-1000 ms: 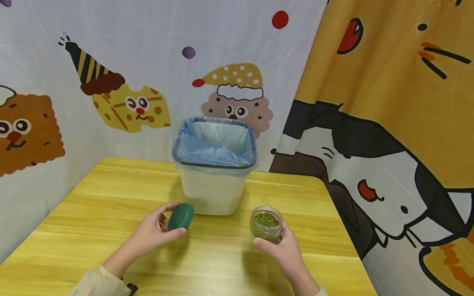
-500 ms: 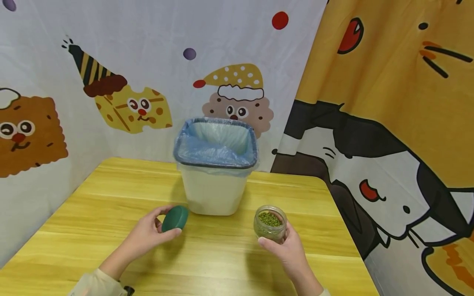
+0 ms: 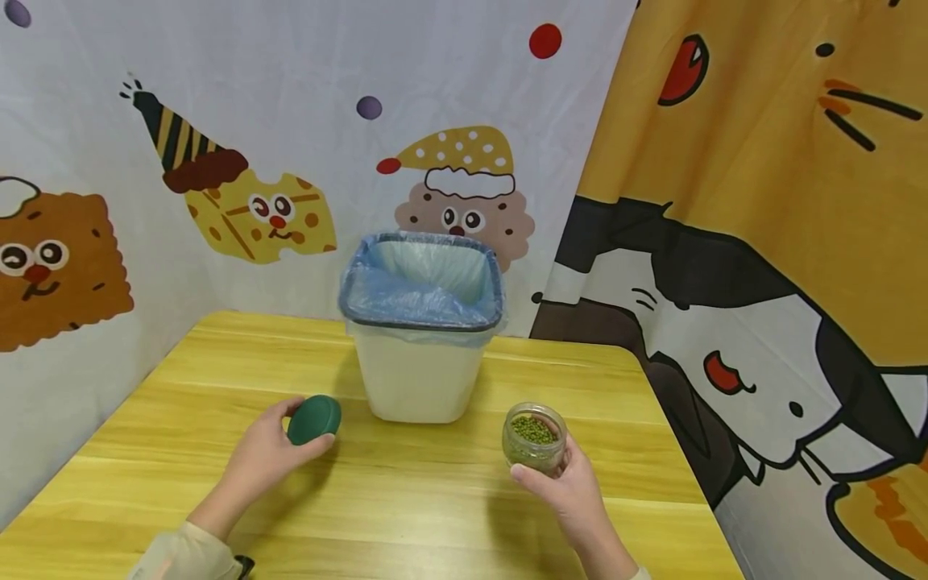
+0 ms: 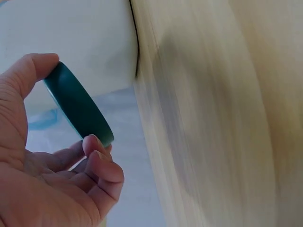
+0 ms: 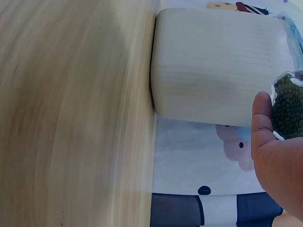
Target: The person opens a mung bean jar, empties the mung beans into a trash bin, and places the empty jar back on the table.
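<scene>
My left hand (image 3: 264, 455) pinches a round green lid (image 3: 315, 420) by its edge, held above the table on the left. In the left wrist view the lid (image 4: 78, 101) sits between thumb and fingertips, seen nearly edge-on. My right hand (image 3: 569, 495) grips a small clear glass jar (image 3: 534, 451) without a lid, raised over the table on the right. Inside the jar are many small green beans (image 3: 532, 430), which look like mung beans. The right wrist view catches only part of the jar with its beans (image 5: 288, 106), beside the thumb.
A pale bin (image 3: 422, 374) lined with a blue plastic bag (image 3: 406, 298) stands at the back middle of the wooden table (image 3: 406, 515). Behind it hangs a white cloth (image 3: 290, 72) with cartoon prints, and a yellow curtain (image 3: 754, 161) is on the right.
My left hand has moved left with the green lid, away from the bin. The right hand has shifted slightly right with the jar, which stays held and uncovered.
</scene>
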`<action>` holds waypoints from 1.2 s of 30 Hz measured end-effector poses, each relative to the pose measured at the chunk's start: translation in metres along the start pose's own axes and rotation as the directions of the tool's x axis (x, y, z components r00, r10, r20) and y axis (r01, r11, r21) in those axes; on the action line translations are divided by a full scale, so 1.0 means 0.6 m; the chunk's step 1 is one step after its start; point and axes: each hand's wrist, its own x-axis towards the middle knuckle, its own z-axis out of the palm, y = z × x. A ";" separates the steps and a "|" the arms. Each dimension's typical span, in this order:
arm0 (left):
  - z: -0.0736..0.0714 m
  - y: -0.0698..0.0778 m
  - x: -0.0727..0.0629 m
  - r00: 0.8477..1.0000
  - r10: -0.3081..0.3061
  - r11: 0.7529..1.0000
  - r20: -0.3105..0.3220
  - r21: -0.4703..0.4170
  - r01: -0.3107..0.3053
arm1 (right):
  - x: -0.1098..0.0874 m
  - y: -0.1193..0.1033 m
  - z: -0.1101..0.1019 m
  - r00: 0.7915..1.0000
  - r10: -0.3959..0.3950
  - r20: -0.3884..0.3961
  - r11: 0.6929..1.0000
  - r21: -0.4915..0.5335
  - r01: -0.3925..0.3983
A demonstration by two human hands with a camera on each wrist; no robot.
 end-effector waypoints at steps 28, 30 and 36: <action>-0.018 -0.074 0.028 0.974 -0.196 0.943 0.113 0.295 0.156 | -0.007 0.001 -0.014 0.998 0.017 -0.060 1.000 -0.017 -0.018; -0.018 -0.075 0.029 0.973 -0.202 0.940 0.111 0.299 0.162 | -0.006 0.001 -0.014 0.997 0.026 -0.067 1.000 -0.015 -0.027; -0.017 -0.075 0.028 0.973 -0.205 0.936 0.105 0.311 0.164 | -0.008 0.001 -0.013 0.997 0.026 -0.066 0.999 -0.021 -0.027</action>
